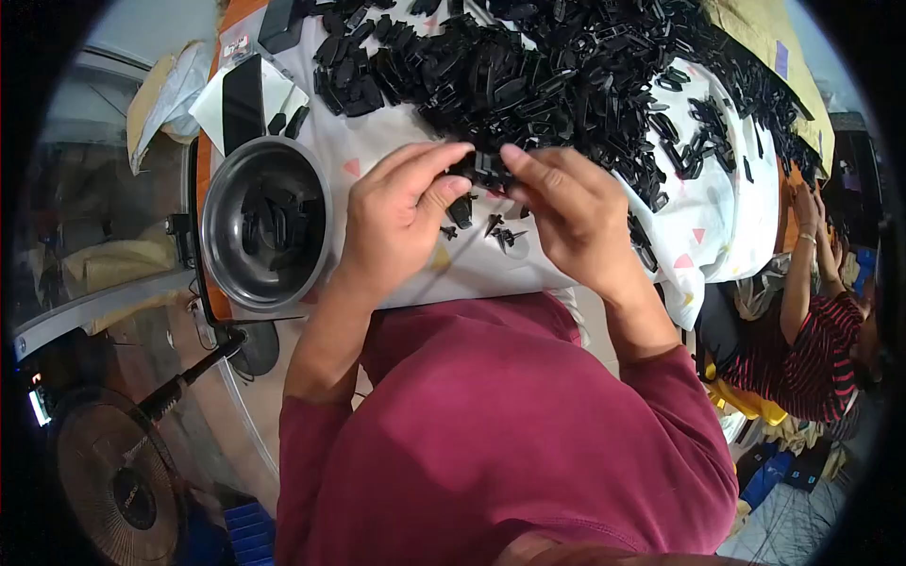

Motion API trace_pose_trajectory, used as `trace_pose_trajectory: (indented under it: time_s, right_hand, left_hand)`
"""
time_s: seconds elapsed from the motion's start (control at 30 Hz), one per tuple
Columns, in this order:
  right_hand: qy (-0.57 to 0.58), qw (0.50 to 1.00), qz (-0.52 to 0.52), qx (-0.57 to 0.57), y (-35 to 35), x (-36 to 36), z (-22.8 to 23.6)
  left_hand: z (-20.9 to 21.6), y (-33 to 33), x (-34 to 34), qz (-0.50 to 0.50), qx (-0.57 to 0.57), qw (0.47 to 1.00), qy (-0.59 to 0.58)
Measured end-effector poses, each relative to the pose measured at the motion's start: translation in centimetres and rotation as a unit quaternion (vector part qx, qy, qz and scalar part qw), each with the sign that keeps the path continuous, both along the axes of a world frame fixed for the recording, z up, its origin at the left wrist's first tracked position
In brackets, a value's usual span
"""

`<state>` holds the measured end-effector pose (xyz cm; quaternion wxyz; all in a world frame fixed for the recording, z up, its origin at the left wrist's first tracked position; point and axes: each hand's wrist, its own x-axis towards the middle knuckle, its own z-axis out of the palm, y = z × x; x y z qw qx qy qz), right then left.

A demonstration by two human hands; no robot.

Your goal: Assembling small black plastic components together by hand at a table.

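Observation:
Between the fingertips of both hands is a small black plastic part (487,168), held just above the near side of the table. My left hand (404,200) pinches its left end with thumb and fingers. My right hand (574,206) closes on the right end, thumb on top. Fingers cover much of the part, so its full shape is hidden. Below the hands, a few tiny dark pieces (507,236) lie on the white patterned cloth (377,156). A large heap of similar black plastic parts (528,80) spreads just beyond my fingers.
To the left, a metal bowl (215,222) holds several black parts. Behind it lie a dark phone-like slab (243,104) on white paper and a black box (280,25). A standing fan (123,481) is at lower left. Another person in a striped shirt (802,368) works at right.

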<state>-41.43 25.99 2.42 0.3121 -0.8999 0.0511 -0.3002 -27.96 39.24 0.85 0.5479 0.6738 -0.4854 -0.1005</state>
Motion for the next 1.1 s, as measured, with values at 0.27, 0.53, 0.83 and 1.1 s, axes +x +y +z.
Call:
trace_pose_trajectory:
  time_s: [0.27, 0.53, 0.83, 1.1]
  right_hand:
    - [-0.085, 0.988, -0.092, -0.089, 1.5, 0.7, -2.5]
    - [0.079, 0.892, -0.065, 0.44, 2.2, 0.2, -2.6]
    - [0.145, 0.963, -0.119, -0.195, -7.5, 6.2, -3.2]
    - [0.164, 0.966, -0.066, -0.191, -7.1, 6.2, -1.7]
  left_hand:
    - [-2.7, -1.4, -2.8, -0.07, -0.097, 0.834, 0.539]
    - [-3.9, -1.4, -1.9, -0.116, -0.103, 0.791, 0.591]
    - [-6.6, -4.1, 3.0, 0.15, -0.046, 0.873, 0.461]
    - [-5.2, -6.6, 4.1, 0.241, 0.199, 0.945, -0.095]
